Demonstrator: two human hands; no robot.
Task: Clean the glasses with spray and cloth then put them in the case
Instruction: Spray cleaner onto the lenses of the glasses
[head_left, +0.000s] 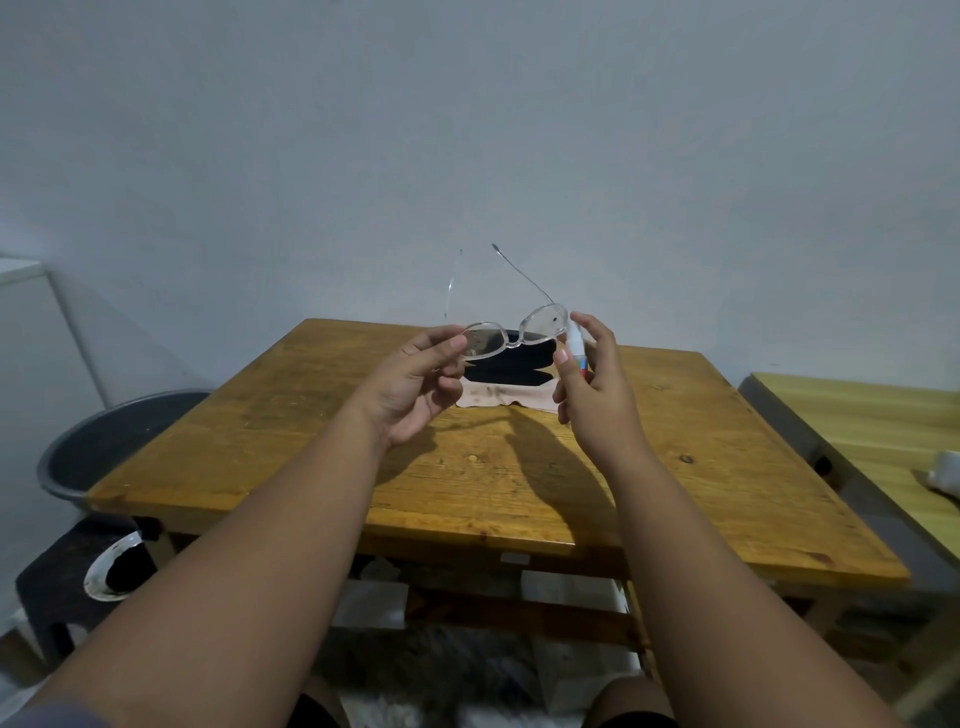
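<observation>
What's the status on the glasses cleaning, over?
Left hand pinches clear glasses aloft. Right hand holds spray bottle at one lens. Cloth and case on table, nothing blocking.

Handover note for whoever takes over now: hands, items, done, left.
Left hand pinches the glasses by one lens rim above the table.
Right hand grips the spray bottle, nozzle close to the other lens.
Pink cloth and black case lie on the table behind them.
Done: glasses and spray in hand.
Left: spray, wipe with cloth, put in case.
</observation>
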